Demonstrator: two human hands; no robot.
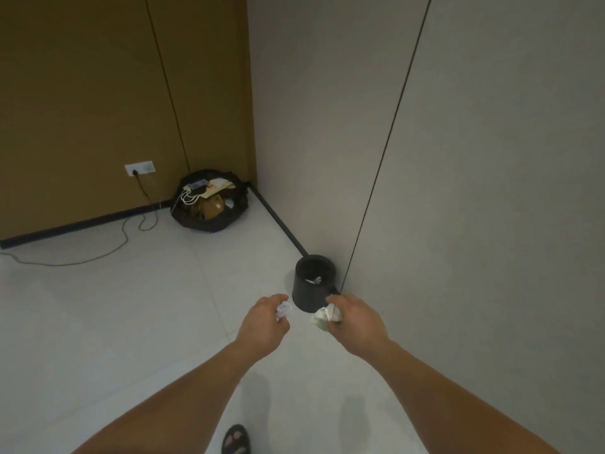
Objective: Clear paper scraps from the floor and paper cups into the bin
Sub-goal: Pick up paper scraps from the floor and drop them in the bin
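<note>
A small black bin point(310, 294) stands on the white floor against the grey wall, with a few pale scraps visible inside. My left hand point(263, 324) holds a crumpled white paper scrap point(283, 310) just left of the bin's base. My right hand point(355, 321) grips a crushed paper cup point(324, 319), white with some green, just in front of the bin. Both hands are stretched out, close to the bin and slightly nearer to me than its rim.
A black rubbish bag point(209, 204) full of boxes and cables sits in the corner. A cable point(98, 253) runs across the floor from a wall socket point(139, 168). The grey wall point(458, 158) closes off the right side. My sandalled foot point(235, 440) shows at the bottom.
</note>
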